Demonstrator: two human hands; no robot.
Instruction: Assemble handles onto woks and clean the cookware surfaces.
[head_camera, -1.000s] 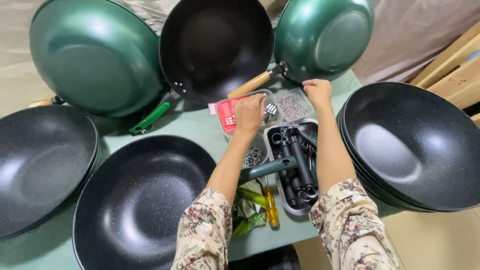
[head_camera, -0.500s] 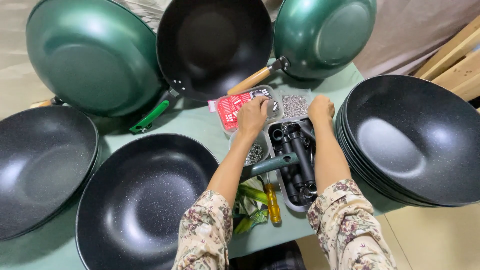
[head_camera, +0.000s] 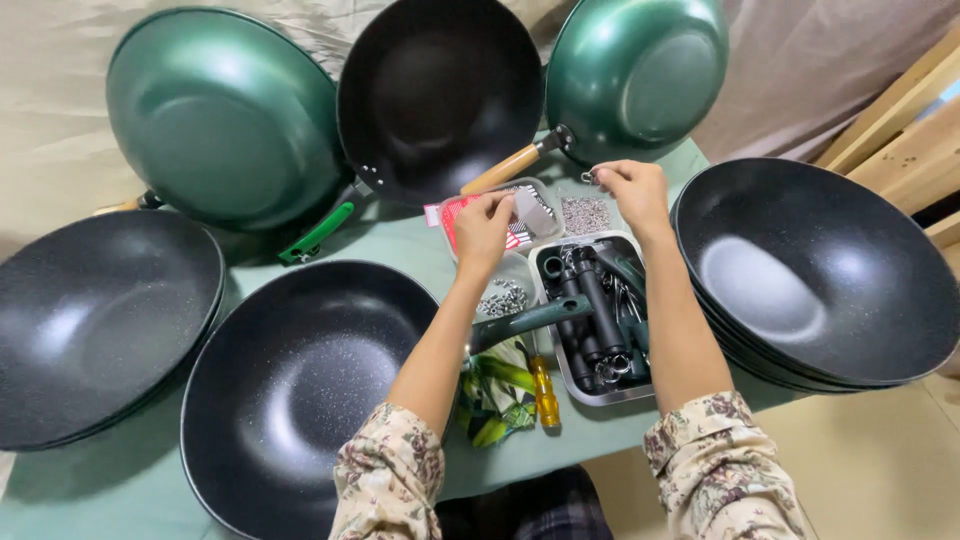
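Above the parts tray (head_camera: 640, 392), right hand (head_camera: 632, 192) pinching small ring (head_camera: 592, 178), left hand (head_camera: 484, 226) beside.

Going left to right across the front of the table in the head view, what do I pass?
Stacked black pans → black wok with a green handle → yellow-handled screwdriver → metal tray of black handles → stack of black woks.

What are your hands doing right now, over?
Left hand over clear tray of small metal parts. Right hand pinching a small metal piece. Handles tray below; woks all around.
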